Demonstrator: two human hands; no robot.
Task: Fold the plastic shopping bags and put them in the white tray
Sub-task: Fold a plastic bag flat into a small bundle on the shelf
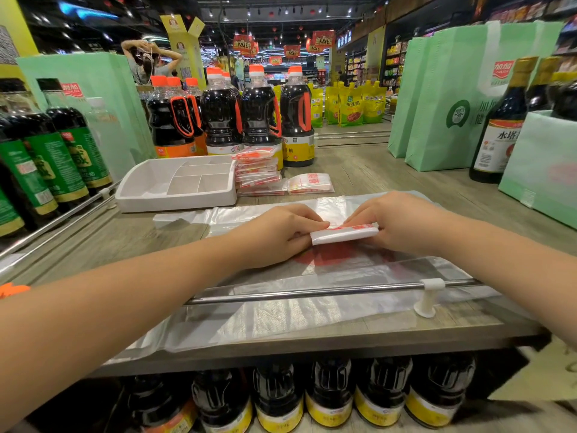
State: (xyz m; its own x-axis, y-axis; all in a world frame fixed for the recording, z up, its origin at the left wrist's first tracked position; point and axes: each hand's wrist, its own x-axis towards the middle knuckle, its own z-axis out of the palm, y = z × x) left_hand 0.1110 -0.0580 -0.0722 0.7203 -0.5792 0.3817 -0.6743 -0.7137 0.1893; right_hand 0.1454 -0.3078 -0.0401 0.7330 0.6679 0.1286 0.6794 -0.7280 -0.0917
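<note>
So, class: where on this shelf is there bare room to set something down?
Bare wood: between folded bags and green tote bags; also before the white tray, left of the flat bags. Soy sauce bottles crowd the back.

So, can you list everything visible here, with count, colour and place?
folded bag: one, white with red print, between the hands
flat bags: count unclear, translucent, spread on the shelf
white tray: one, white, left of centre
folded stack: one pile, white and red, right of the tray
loose folded bag: one or two, white and red, beside the pile
orange-capped bottles: several, dark, behind the tray
green-label bottles: several, dark, far left
gold-capped bottles: a few, dark, far right
tote bags: several, pale green, both sides
yellow pouches: several, yellow, far back
rail: one, metal, near edge
yellow-label bottles: a row, dark, below the shelf
left hand: one, pinches the folded bag's left end
right hand: one, pinches its right end
</note>
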